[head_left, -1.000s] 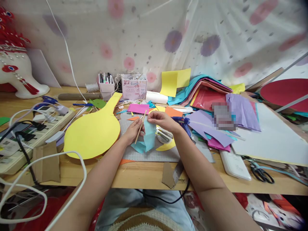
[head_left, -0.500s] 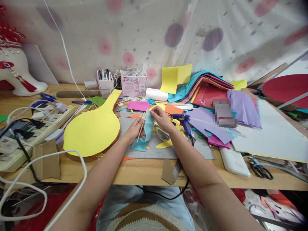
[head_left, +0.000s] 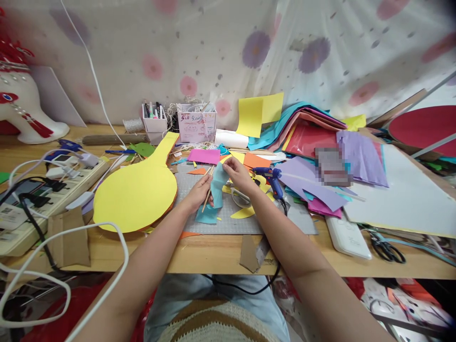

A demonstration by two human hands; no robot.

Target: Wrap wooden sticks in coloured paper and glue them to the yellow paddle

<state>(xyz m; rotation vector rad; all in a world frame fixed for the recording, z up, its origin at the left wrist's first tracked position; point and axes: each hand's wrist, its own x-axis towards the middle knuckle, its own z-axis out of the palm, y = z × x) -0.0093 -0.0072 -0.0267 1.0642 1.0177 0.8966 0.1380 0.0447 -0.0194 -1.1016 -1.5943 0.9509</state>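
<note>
Head view: above the grey cutting mat (head_left: 235, 228), the left hand (head_left: 200, 192) grips a thin wooden stick (head_left: 205, 202), perhaps a pair, while the right hand (head_left: 238, 175) pinches the upper corner of a light-blue paper strip (head_left: 218, 187) between thumb and fingers. The step in hand looks like bringing paper alongside stick; whether they are stuck together cannot be told. From here, the next move seems to call for a steady left hold and a light right-hand pull, since thin paper could crease. The stick's long axis runs steeply, its far end toward the mat's back edge, leaning slightly right, its near end toward the mat's front edge. The strip runs nearly parallel, just right of it.
</note>
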